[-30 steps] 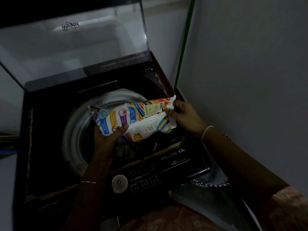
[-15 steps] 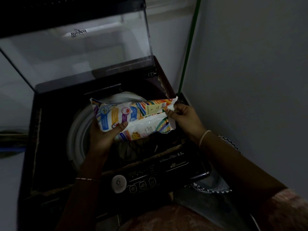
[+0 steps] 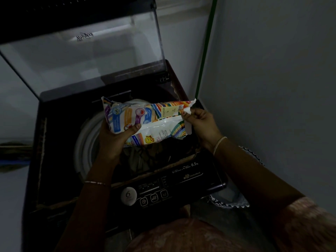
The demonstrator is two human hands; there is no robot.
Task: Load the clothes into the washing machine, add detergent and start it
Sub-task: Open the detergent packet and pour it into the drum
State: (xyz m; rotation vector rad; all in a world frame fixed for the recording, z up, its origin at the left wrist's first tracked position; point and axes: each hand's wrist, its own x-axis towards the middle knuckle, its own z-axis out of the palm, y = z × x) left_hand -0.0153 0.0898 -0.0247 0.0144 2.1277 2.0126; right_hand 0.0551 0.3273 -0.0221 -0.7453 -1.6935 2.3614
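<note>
Over drum point(image 3: 85, 142), left hand point(image 3: 116, 140) under packet point(image 3: 145, 116)

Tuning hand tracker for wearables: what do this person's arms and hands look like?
No gloves; no rings show in the dim light. The left hand has a thin pale bangle at the wrist, the right hand a second bangle, also thin and pale. Both forearms are uncovered. A pinkish patterned sleeve covers the right upper arm; no left sleeve is in view.

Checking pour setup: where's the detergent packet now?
Head view, centre: the detergent packet is held over the washer's open drum, left hand under its left end, right hand pinching its torn right end.
</note>
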